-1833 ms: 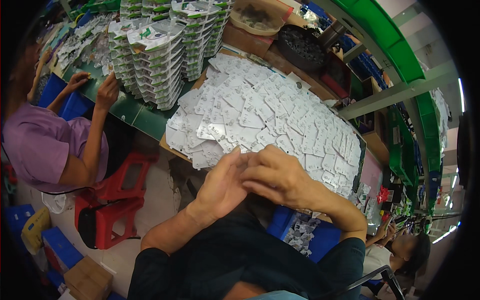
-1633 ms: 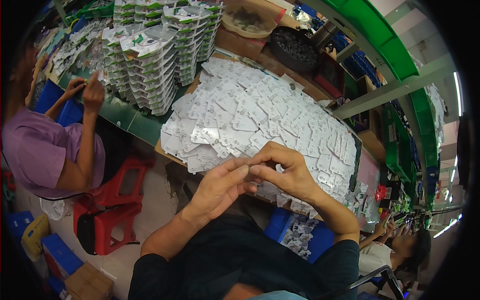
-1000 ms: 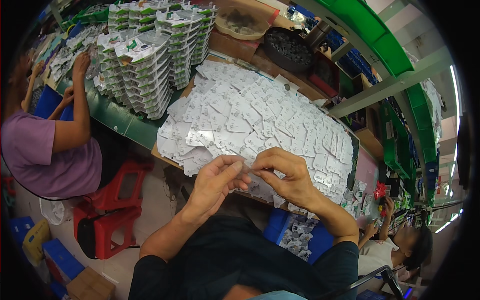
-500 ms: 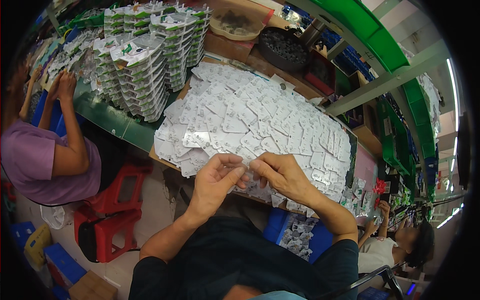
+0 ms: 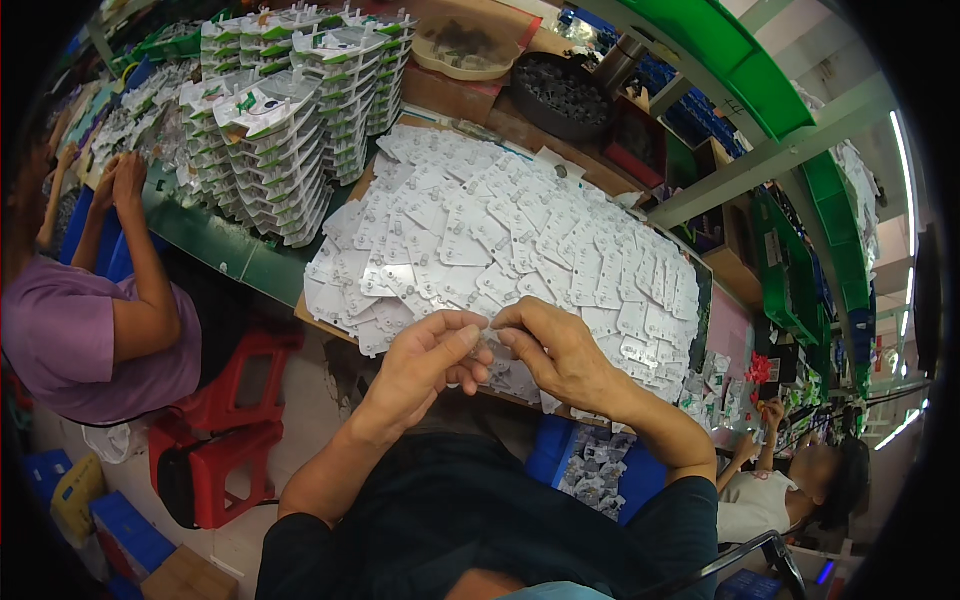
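My left hand (image 5: 425,365) and my right hand (image 5: 560,352) meet in front of my chest, above the near edge of a table. The fingers of both are bent in a pinch, tip to tip. Between the fingertips is something small and see-through, too small to name. Beneath and beyond them, flat white plastic plates (image 5: 500,235) with small clear raised parts lie overlapping in a wide layer.
Tall stacks of white and green plastic housings (image 5: 270,150) stand far left. Behind the plates are a black round tray (image 5: 563,95) of small dark parts and a beige basin (image 5: 462,50). A blue bin (image 5: 550,450) sits below the table edge. Co-workers sit left and right.
My right hand's index finger and thumb have moved slightly, and the right hand is a little higher and further left. The left hand's lower fingers have curled a little. The view has shifted slightly.
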A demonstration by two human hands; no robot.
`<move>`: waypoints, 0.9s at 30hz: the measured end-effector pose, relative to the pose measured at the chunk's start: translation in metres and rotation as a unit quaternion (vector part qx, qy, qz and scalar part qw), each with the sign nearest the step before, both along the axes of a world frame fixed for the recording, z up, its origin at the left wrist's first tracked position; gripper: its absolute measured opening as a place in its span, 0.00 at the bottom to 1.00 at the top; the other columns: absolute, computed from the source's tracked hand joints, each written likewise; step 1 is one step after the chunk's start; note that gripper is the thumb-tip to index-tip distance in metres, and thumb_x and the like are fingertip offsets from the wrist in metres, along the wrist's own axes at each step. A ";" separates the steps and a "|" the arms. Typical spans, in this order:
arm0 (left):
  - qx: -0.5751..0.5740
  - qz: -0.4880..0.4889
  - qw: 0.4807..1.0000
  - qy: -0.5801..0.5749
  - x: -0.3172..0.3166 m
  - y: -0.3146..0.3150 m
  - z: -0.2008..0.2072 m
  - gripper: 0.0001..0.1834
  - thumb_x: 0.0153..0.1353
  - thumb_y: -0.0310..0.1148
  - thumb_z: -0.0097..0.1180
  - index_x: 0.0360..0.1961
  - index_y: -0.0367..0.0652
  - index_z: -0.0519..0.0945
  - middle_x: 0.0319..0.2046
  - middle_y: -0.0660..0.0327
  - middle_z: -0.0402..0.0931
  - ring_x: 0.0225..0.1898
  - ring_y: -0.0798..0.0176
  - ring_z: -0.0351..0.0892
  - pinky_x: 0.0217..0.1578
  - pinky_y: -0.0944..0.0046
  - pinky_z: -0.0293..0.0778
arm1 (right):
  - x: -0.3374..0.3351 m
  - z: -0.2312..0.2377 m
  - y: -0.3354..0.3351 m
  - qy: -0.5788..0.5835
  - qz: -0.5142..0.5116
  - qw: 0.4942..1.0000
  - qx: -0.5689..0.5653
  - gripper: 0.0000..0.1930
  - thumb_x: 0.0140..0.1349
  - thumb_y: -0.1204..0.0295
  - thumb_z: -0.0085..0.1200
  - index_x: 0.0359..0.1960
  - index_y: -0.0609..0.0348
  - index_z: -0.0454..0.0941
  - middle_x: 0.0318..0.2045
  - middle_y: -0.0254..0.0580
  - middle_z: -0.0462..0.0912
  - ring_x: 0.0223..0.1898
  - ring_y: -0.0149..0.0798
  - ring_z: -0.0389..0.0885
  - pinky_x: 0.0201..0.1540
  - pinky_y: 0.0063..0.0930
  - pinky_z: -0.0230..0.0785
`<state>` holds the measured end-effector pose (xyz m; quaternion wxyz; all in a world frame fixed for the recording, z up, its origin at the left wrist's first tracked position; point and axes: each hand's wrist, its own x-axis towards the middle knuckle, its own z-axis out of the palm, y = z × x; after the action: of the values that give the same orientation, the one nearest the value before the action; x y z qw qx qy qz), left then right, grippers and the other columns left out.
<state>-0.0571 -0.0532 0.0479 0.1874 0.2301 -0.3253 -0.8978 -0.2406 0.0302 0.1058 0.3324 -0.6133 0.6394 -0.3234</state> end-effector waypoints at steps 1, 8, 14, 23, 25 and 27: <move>0.052 -0.013 0.998 0.018 0.000 -0.001 0.000 0.17 0.69 0.35 0.52 0.52 0.34 0.72 0.34 0.57 0.78 0.32 0.68 0.78 0.31 0.72 0.75 | 0.000 0.001 0.000 0.000 0.000 1.000 0.000 0.06 0.65 0.76 0.51 0.42 0.62 0.76 0.32 0.52 0.78 0.35 0.53 0.79 0.37 0.37 0.70; 0.092 -0.059 0.993 0.046 0.001 -0.001 0.002 0.18 0.70 0.36 0.52 0.53 0.35 0.71 0.32 0.59 0.78 0.29 0.70 0.78 0.28 0.73 0.74 | -0.001 0.008 -0.004 -0.012 0.017 0.998 -0.063 0.10 0.58 0.81 0.56 0.42 0.61 0.79 0.33 0.47 0.79 0.35 0.46 0.80 0.36 0.33 0.71; 0.035 -0.107 0.994 -0.014 0.005 -0.004 -0.001 0.15 0.68 0.36 0.54 0.48 0.35 0.74 0.32 0.58 0.79 0.28 0.69 0.79 0.26 0.74 0.75 | -0.008 -0.001 -0.001 0.001 0.049 0.995 -0.082 0.09 0.58 0.81 0.57 0.41 0.62 0.81 0.33 0.44 0.81 0.34 0.40 0.81 0.35 0.29 0.71; -0.053 -0.076 0.994 -0.050 0.003 0.001 -0.002 0.10 0.68 0.31 0.53 0.42 0.34 0.74 0.30 0.54 0.80 0.25 0.67 0.81 0.23 0.72 0.77 | -0.005 0.005 0.003 -0.152 0.012 0.982 0.115 0.08 0.62 0.75 0.56 0.42 0.63 0.80 0.33 0.45 0.82 0.33 0.42 0.81 0.34 0.28 0.72; -0.034 -0.084 0.995 -0.051 0.003 0.000 -0.002 0.10 0.68 0.32 0.53 0.44 0.36 0.74 0.31 0.55 0.80 0.27 0.66 0.80 0.26 0.72 0.76 | -0.006 -0.001 0.004 -0.157 0.000 0.981 0.117 0.08 0.62 0.75 0.56 0.42 0.63 0.80 0.33 0.44 0.81 0.33 0.42 0.82 0.34 0.28 0.72; 0.006 -0.081 0.996 -0.032 0.004 -0.002 -0.004 0.11 0.68 0.33 0.53 0.45 0.36 0.74 0.31 0.55 0.80 0.27 0.66 0.80 0.26 0.72 0.76 | -0.008 -0.010 0.006 0.030 0.010 0.999 -0.040 0.07 0.60 0.77 0.57 0.40 0.62 0.80 0.33 0.44 0.81 0.34 0.44 0.82 0.35 0.29 0.73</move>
<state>-0.0531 -0.0547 0.0438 0.1018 0.2332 -0.3431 -0.9042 -0.2481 0.0365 0.0960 0.2911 -0.6417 0.6299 -0.3266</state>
